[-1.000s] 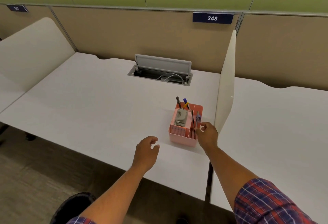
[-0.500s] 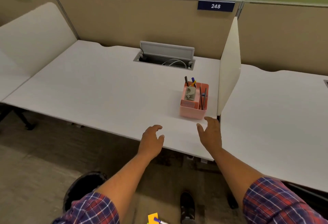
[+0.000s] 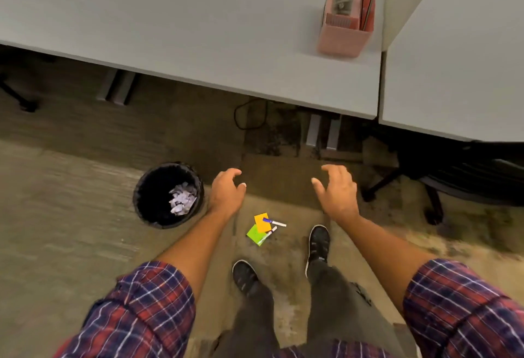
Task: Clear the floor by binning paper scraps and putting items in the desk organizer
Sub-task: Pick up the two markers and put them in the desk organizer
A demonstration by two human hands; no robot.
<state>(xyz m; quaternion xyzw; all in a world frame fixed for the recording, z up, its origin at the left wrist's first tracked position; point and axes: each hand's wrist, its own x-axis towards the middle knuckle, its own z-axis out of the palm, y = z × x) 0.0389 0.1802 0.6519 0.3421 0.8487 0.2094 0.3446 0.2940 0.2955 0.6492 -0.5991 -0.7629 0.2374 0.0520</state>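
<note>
On the carpet between my arms lie an orange sticky-note pad (image 3: pixel 261 222), a green pad (image 3: pixel 254 234) and two markers: a purple-capped one (image 3: pixel 274 221) and a dark-red-capped one (image 3: pixel 267 235). My left hand (image 3: pixel 226 190) and my right hand (image 3: pixel 337 190) hover above the floor with curled, parted fingers, and neither holds anything. A black bin (image 3: pixel 168 195) with white paper scraps (image 3: pixel 183 198) inside stands left of my left hand. The pink desk organizer (image 3: pixel 346 33) sits near the desk's right corner, with pens, a grey item and thin sticks in it.
The white desk (image 3: pixel 198 23) spans the top, a second desk (image 3: pixel 453 60) adjoins on the right. A black office chair base (image 3: pixel 425 190) stands right of my right hand. Desk legs (image 3: pixel 323 131) and a cable (image 3: pixel 249 117) lie under the desk. My shoes (image 3: pixel 319 241) flank the pads.
My view has tilted down from the desk to the floor. Both hands left the desk edge and dropped toward the carpet. The pads, markers and bin are now fully in view.
</note>
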